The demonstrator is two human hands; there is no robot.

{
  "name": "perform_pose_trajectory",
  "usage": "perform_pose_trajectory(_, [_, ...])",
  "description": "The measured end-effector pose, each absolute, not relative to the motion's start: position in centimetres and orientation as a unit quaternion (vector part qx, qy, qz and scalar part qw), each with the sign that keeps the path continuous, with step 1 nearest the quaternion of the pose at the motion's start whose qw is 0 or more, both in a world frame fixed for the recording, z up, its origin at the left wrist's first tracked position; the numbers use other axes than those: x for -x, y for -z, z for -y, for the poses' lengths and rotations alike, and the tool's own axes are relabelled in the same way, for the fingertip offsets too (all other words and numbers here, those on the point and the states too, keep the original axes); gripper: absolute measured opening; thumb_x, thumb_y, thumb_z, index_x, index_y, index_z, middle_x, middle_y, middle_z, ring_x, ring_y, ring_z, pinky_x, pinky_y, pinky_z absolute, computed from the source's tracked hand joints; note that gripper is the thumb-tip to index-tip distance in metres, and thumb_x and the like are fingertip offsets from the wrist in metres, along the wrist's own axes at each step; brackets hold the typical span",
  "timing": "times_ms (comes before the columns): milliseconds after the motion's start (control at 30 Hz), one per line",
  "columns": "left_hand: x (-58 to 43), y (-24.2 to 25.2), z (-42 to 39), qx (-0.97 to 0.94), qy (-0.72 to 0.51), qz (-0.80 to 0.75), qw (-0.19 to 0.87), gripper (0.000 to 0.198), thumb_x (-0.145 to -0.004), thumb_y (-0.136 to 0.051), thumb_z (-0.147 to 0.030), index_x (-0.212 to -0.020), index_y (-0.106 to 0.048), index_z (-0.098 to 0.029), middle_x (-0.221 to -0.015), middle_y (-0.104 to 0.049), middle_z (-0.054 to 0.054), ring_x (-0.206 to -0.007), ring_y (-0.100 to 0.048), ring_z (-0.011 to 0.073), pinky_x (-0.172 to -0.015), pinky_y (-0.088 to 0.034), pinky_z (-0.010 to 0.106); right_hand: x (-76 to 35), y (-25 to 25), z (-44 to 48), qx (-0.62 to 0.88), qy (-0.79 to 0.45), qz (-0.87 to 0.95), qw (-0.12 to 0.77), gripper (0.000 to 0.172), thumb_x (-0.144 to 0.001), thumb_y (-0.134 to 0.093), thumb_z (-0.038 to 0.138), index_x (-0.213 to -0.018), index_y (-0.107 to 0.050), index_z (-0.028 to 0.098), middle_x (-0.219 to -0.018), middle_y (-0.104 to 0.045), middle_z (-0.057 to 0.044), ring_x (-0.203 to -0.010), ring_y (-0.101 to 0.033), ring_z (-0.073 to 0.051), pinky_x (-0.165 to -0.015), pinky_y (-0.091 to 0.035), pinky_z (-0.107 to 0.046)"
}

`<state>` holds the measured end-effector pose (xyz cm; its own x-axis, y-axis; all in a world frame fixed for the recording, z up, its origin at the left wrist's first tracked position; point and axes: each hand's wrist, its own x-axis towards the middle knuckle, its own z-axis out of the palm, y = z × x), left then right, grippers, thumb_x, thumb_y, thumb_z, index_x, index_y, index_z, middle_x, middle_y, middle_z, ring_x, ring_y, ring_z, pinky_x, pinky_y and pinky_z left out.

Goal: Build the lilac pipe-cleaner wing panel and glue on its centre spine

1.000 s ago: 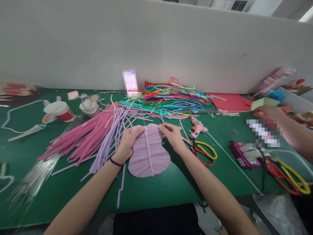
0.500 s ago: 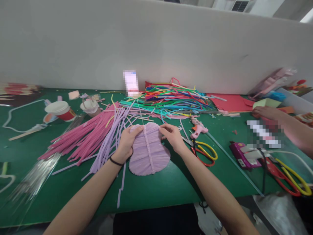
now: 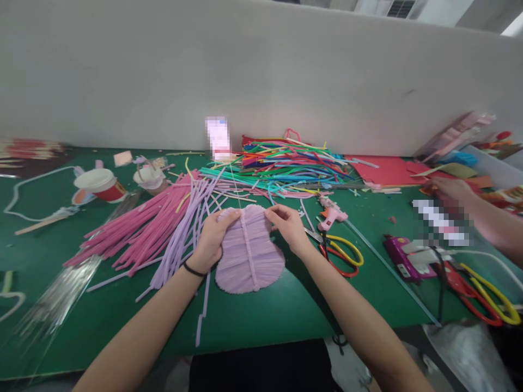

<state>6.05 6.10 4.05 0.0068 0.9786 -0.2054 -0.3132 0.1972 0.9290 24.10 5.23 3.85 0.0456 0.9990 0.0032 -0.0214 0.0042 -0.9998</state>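
A lilac leaf or petal shape made of pipe cleaners [image 3: 249, 250], with a raised rib down its middle, is held just over the green table. My left hand [image 3: 214, 234] grips its upper left edge, thumb on top near the rib. At the upper right edge, my right hand [image 3: 288, 226] pinches the rim between thumb and fingers. A thin wire sticks out beyond the top of the rib. Close to my left hand lies a bundle of lilac pipe cleaners [image 3: 186, 234], with pink pipe cleaners [image 3: 139, 228] beside it.
A pink glue gun [image 3: 332, 213] and yellow-and-red scissors [image 3: 345, 253] lie right of my hands. Mixed pipe cleaners [image 3: 294, 163] are heaped at the back. A paper cup [image 3: 100, 185] stands left. Another person's hand [image 3: 453, 190] is at the far right, beyond a purple box [image 3: 402, 258].
My hands and the lilac piece have barely moved. At the far right, the other person's hand has shifted slightly, and the pale green sheet by it has tilted flatter.
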Motion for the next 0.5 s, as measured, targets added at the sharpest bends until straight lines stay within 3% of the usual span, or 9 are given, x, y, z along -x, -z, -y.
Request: perform_pose_trajectory(500, [-6.15,-3.83,-6.06,-0.362,-0.531,-0.482,0.596,0.028,-0.059,-0.084,-0.034,-0.072,-0.070,-0.014,-0.067,-0.067,-0.001,-0.060,-0.058,0.0120,-0.059,-0.045,0.022,-24.17,-4.08,-5.17,0.498,-0.504,0.481,0.516,0.030,-0.068,-0.070,0.048,-0.071,-0.064,0.020,-0.063,-0.055,0.003,-0.059,-0.049,-0.010,-0.049,-0.044,-0.021])
